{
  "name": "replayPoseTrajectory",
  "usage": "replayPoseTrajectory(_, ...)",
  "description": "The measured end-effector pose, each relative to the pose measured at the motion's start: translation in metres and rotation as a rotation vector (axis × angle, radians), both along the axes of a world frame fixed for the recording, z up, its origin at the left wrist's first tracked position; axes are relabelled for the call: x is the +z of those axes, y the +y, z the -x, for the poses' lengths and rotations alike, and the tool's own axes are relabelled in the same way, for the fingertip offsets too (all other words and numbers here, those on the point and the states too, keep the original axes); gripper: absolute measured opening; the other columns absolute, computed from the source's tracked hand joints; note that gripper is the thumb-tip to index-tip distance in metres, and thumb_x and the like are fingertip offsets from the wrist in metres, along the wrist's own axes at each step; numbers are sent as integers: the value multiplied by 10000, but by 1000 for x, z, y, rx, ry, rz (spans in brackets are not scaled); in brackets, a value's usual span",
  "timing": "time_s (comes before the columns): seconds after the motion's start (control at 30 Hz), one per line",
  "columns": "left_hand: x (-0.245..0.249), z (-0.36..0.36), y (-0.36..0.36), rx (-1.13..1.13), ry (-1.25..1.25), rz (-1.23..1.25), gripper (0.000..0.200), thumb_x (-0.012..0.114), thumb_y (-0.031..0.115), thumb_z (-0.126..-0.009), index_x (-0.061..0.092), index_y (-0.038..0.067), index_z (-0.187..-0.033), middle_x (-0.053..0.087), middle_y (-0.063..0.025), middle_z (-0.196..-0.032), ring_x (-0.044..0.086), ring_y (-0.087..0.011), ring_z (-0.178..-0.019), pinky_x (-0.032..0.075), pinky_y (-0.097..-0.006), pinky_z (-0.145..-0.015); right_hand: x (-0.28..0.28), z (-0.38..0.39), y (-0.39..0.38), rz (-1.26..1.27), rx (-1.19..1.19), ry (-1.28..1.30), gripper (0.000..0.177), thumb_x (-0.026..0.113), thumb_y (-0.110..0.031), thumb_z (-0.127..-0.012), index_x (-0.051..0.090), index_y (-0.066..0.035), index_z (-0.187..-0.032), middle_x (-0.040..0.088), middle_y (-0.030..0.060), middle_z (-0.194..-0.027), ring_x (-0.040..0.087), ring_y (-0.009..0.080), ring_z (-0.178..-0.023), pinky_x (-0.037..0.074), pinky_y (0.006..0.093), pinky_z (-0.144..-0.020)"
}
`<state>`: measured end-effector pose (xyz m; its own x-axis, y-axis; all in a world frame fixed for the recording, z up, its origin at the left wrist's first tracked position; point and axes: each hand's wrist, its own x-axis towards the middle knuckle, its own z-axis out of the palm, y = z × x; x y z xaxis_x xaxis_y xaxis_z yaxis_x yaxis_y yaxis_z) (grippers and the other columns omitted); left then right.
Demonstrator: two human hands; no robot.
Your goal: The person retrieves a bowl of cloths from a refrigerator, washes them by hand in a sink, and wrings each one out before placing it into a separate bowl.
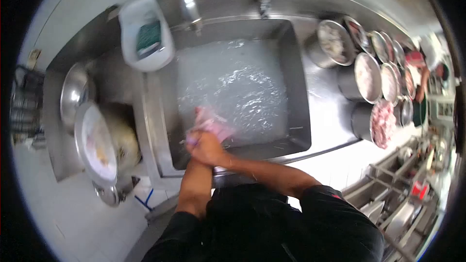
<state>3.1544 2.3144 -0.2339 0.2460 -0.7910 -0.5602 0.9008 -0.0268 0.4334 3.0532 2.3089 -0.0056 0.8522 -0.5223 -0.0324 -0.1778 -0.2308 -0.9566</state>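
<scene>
A limp pink cloth-like item (217,125) hangs over the near left part of the sink (302,92), above cloudy, rippling water (242,82). My right hand (208,148) is closed round its near end, where a small purple patch shows. My left hand (194,151) is pressed in at the same spot. Its fingers are mostly hidden behind my right hand, so its grip does not show. My forearms meet at the wrists over the sink's front edge.
A white tub (127,34) with a green item stands at the back left, near two taps (190,7). Left are a metal bowl (75,90) and a large pot (121,140). Right stand several pots, one heaped with pink meat (383,123). Another person's arm (423,85) shows far right.
</scene>
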Motion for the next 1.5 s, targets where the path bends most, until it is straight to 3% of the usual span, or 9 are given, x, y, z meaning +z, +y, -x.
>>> replayPoseTrajectory(0.53,115,0,20,-102,-252,-821,597,552,499,-865,462,88,-1290,578,-106,-1217,601,-265,-1041,468,-428,-912,-236,70,-163,427,-524,801,482,550,-460,-824,662,-46,-1043,622,207,-1065,571,335,-1093,466,401,-902)
replayPoseTrajectory(0.77,90,29,-16,-124,-3,-529,546,547,435,-880,463,74,-1283,589,-104,-1183,603,-238,-1020,477,-389,-894,-132,-4,-57,-234,-194,367,311,621,-340,-749,687,-46,-825,664,201,-860,646,359,-857,481,468,-784)
replayPoseTrajectory(0.83,90,21,-7,-117,-47,-509,519,542,417,-886,479,71,-1268,594,-100,-1174,603,-230,-1017,479,-385,-891,-56,-15,-13,-56,-498,221,355,684,-369,-711,664,-19,-771,657,179,-753,650,328,-773,498,407,-741)
replayPoseTrajectory(1.03,97,-1,14,-88,-184,-512,441,525,364,-902,528,61,-1223,609,-89,-1145,603,-204,-1008,483,-373,-883,-25,6,-4,5,-110,-254,142,674,-189,-686,631,-55,-694,651,134,-728,625,295,-704,489,401,-715)
replayPoseTrajectory(1.27,54,-19,36,-191,-301,-525,429,548,360,-895,573,40,-1181,624,-79,-1093,601,-187,-968,493,-378,-848,-218,57,-151,222,-417,987,358,628,-378,-783,665,-65,-953,675,146,-874,666,300,-795,519,441,-718)
replayPoseTrajectory(1.33,-20,-47,83,-307,-408,-573,556,630,359,-834,507,20,-1257,577,-86,-1127,577,-205,-895,487,-385,-786,-236,79,-174,277,-432,1042,384,569,-384,-842,647,-34,-980,674,161,-859,665,317,-777,515,452,-711)
replayPoseTrajectory(1.4,32,-8,54,-334,-1259,-1028,828,687,339,-760,297,7,-1412,308,-239,-1447,264,-348,-1372,229,-467,-1115,-223,91,-189,271,-410,1010,417,456,-363,-926,635,13,-953,677,170,-832,655,332,-764,494,465,-707)
replayPoseTrajectory(1.43,85,10,35,-758,-1502,-1056,823,674,337,-765,282,40,-1426,260,-242,-1468,207,-412,-1375,181,-504,-1123,-223,84,-178,393,-279,738,424,440,-359,-932,633,18,-917,675,172,-816,649,332,-742,493,463,-692)
replayPoseTrajectory(1.5,83,39,22,-709,-1787,-820,951,758,373,-671,273,62,-1427,293,-247,-1446,225,-415,-1368,185,-496,-1124,-213,84,-160,580,-50,190,450,410,-351,-945,629,29,-846,672,176,-784,639,332,-697,491,458,-662)
